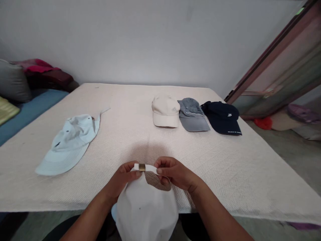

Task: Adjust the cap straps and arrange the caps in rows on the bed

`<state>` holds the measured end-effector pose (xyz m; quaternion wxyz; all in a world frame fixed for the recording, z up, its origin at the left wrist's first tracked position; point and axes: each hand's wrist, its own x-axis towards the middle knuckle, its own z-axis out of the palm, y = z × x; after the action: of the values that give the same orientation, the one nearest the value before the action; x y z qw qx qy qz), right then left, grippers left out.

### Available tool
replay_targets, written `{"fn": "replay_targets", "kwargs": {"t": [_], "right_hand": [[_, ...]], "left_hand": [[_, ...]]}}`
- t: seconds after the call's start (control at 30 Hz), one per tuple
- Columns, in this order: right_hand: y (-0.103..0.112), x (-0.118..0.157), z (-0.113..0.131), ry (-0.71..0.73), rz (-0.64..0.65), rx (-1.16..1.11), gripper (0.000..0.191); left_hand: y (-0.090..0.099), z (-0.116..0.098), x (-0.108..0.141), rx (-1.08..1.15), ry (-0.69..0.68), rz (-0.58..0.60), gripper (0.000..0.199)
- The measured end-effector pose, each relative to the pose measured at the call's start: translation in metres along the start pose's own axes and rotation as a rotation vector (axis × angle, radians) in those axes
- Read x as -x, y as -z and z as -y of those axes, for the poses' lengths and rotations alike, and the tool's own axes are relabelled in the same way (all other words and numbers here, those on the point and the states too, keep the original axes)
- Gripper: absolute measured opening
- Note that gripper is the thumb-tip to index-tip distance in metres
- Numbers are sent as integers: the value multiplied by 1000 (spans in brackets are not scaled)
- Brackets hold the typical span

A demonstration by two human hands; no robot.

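A white cap (147, 209) is at the near edge of the table, its back opening and strap facing up. My left hand (122, 177) pinches the strap beside its brass buckle (141, 167). The strap's other side is between the thumb and fingers of my right hand (174, 172). To the left lies a pale blue cap (72, 140) with its strap end loose. Farther back on the right, a cream cap (165, 110), a grey cap (192, 114) and a navy cap (222, 117) stand in a row.
The table (120, 100) has a cream textured cover and meets a plain wall. A blue mattress (45, 103) with a grey cushion (13, 80) is at the left. On the right are a doorway frame (265, 50) and a red item (263, 123) on the floor.
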<state>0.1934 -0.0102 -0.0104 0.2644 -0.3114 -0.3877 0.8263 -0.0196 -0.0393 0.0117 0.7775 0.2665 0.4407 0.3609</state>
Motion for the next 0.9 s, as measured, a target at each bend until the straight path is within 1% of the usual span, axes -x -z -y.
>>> {"fn": "replay_targets", "kwargs": {"t": [0.07, 0.17, 0.3, 0.47, 0.57, 0.63, 0.8, 0.9], "right_hand": [[-2, -2, -2, 6, -22, -25, 24], [-4, -3, -3, -3, 5, -50, 23], [-5, -3, -1, -17, 11, -3, 16], [-10, -4, -2, 24, -36, 45, 18], [-13, -5, -3, 37, -125, 125, 17], [-13, -6, -3, 49, -162, 131, 18], [-12, -6, -4, 40, -72, 76, 19], [-14, -6, -5, 67, -83, 47, 20]], "left_hand": [[2, 3, -2, -44, 15, 6, 19], [6, 10, -6, -85, 38, 11, 20], [4, 11, -5, 10, 44, -33, 18], [2, 10, -3, 22, 46, 30, 17], [3, 12, -5, -17, 34, 25, 16], [3, 13, -7, -54, 15, 15, 16], [1, 13, -6, -166, 10, -30, 19], [-1, 14, -6, -215, -14, -41, 19]]}}
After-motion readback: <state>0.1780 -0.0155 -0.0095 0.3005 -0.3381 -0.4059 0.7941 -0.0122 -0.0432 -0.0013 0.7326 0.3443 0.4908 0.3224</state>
